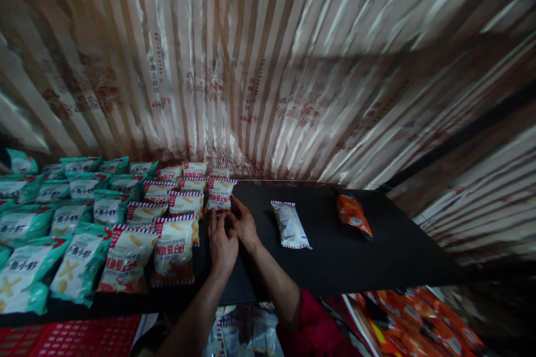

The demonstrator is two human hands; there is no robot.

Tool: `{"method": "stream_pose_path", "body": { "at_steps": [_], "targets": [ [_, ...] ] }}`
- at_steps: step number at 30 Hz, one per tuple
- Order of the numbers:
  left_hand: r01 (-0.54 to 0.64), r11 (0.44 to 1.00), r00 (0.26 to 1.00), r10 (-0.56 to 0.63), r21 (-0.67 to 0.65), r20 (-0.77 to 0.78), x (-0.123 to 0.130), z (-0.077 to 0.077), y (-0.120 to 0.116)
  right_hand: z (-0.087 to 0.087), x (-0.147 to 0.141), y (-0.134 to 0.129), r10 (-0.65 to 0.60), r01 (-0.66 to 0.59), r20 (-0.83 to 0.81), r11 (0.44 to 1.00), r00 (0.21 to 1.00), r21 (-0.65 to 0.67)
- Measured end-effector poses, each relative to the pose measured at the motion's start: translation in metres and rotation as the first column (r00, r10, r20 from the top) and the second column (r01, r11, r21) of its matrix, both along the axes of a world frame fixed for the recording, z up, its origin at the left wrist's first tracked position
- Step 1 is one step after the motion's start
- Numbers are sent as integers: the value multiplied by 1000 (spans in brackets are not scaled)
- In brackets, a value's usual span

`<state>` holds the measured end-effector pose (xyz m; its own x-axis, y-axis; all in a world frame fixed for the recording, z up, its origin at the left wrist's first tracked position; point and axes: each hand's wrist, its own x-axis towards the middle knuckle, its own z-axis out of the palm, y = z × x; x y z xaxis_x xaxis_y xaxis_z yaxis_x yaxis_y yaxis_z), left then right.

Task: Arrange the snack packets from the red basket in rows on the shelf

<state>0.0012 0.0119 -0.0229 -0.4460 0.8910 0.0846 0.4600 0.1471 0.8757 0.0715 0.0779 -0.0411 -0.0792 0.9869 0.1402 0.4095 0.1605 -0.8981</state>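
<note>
My left hand (pixel 223 242) and my right hand (pixel 244 224) meet at the lower edge of a cream snack bag (pixel 220 192) with red print and a striped top edge. The fingers of both hands are bent and closed at the bag's bottom and right side; their tips are partly hidden. The bag leans upright at the right end of its row. Left of my hands, a similar larger-looking snack bag (pixel 175 251) stands at the front, with another cream bag (pixel 127 259) beside it.
Teal and white snack bags (pixel 79 259) fill the black table's (pixel 251 281) left. A white bag (pixel 290 225) lies face down to the right, and an orange bag (pixel 354 216) farther along. Below are a red crate (pixel 92 337) and several orange bags (pixel 419 318). Striped sheeting (pixel 259 67) hangs behind.
</note>
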Motion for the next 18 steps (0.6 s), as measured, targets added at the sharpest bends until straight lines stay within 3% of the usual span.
{"method": "stream_pose_path", "body": {
  "at_steps": [3,8,12,18],
  "targets": [
    [5,999,1000,-5,33,-3,1,-7,-1,3,1,-10,-77,77,19,996,997,-33],
    [36,997,998,-32,65,-54,4,-11,-10,7,7,-31,-102,108,95,993,990,-55],
    [108,987,992,-101,115,-71,9,-10,-28,8,13,-52,-116,128,157,989,981,-70],
    [232,949,972,-220,214,-79,19,-13,-60,9,26,-89,-158,168,126,983,979,-77]
  ]
}}
